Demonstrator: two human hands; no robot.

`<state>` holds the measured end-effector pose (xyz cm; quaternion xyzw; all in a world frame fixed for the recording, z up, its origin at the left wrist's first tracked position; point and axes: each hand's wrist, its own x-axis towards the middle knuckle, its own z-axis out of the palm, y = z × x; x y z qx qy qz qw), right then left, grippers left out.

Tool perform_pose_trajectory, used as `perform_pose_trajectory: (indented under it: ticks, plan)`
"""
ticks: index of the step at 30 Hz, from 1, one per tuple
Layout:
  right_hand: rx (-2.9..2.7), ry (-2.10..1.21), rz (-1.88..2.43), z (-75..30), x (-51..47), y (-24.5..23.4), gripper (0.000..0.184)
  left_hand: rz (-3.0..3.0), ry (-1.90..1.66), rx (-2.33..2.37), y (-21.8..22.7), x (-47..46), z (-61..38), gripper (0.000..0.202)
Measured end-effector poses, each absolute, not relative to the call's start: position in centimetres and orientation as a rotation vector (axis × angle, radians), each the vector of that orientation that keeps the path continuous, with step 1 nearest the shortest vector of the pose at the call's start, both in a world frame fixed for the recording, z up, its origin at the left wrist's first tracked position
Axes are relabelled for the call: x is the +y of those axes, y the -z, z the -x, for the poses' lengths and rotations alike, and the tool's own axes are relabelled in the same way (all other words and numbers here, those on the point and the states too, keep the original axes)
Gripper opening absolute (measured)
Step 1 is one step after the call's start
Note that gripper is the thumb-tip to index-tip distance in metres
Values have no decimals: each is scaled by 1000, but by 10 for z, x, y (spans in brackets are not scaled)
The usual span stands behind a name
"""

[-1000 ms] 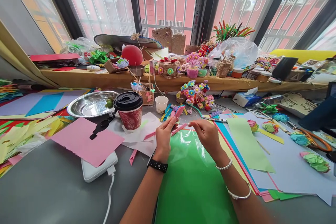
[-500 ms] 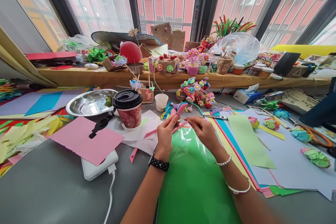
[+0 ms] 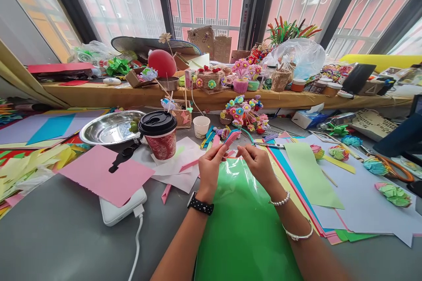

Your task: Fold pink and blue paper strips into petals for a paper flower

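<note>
My left hand (image 3: pixel 209 170) is closed around a folded pink paper strip (image 3: pixel 232 139), which points up and away with a bit of blue along its top edge. Just to its right, my right hand (image 3: pixel 257 166) has thumb and fingers pinched together, a small gap from the pink paper. Anything between those fingertips is too small to make out. Both hands are over the far end of a glossy green sheet (image 3: pixel 245 232). Another folded pink strip (image 3: pixel 166 193) lies on the grey table, left of my left wrist.
A lidded coffee cup (image 3: pixel 161 142), a paper cup (image 3: pixel 201 127) and a metal bowl (image 3: pixel 95 129) stand beyond my left hand. Pink paper (image 3: pixel 102 175) covers part of a white power bank (image 3: pixel 115 217). Scissors (image 3: pixel 272 145) and a pale green sheet (image 3: pixel 311 180) lie to the right.
My right hand's fingertips have curled inward, and the thin line seen between the hands no longer shows. The pink strip has turned slightly in my left hand, showing a blue edge.
</note>
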<state>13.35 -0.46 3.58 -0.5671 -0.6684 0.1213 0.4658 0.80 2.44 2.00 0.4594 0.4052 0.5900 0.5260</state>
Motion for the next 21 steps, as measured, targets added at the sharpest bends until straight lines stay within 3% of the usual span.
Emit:
perform_pose_trajectory:
  ticks: [6, 21]
  plan:
    - [-1598, -565, 1297, -131, -4, -34, 17, -1256, -1488, 1019, -18, 23, -7, 24]
    - [-1503, -437, 1338, -131, -4, -34, 23, -813, -1351, 821, -25, 24, -7, 22]
